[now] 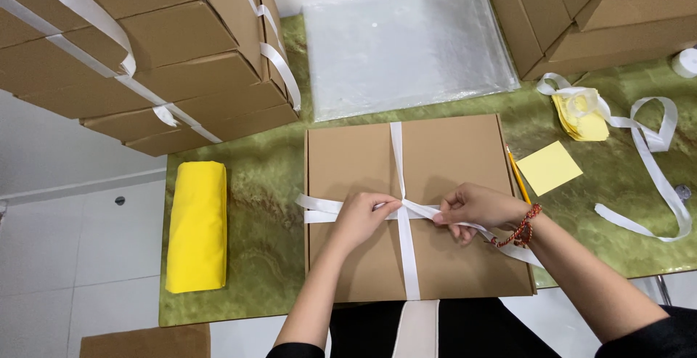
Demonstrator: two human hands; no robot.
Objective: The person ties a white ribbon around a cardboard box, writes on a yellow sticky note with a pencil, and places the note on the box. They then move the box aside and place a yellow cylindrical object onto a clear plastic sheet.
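two bare hands are seen at the lower middle of the frame, meeting over a flat brown cardboard box (465, 155). the left hand (361, 216) is curled, its fingertips pressed together on a white ribbon (406, 256) right where the crossing strands meet. the right hand (475, 209) is likewise closed in a pinch on the same ribbon, just to the right of the crossing, and a red beaded bracelet (517, 233) is worn at its wrist. the ribbon is laid lengthwise down the middle of the box lid and crosswise over it, with loose ends trailing off the left and right edges. the box is set at the centre of a green marbled table mat (261, 213), close to the near edge.

just right of the box a yellow pencil (518, 178) is lain along its side, and beside that a yellow sticky note pad (549, 167). further right, a loose length of white ribbon (653, 162) is curled over the mat, near a small stack of yellow papers (584, 122). at the left of the mat a folded yellow cloth bundle (196, 226) is placed. clear plastic sheets (406, 46) are spread at the upper middle. ribbon-tied stacked boxes (145, 53) are piled at the upper left, and more boxes (595, 17) at the upper right.
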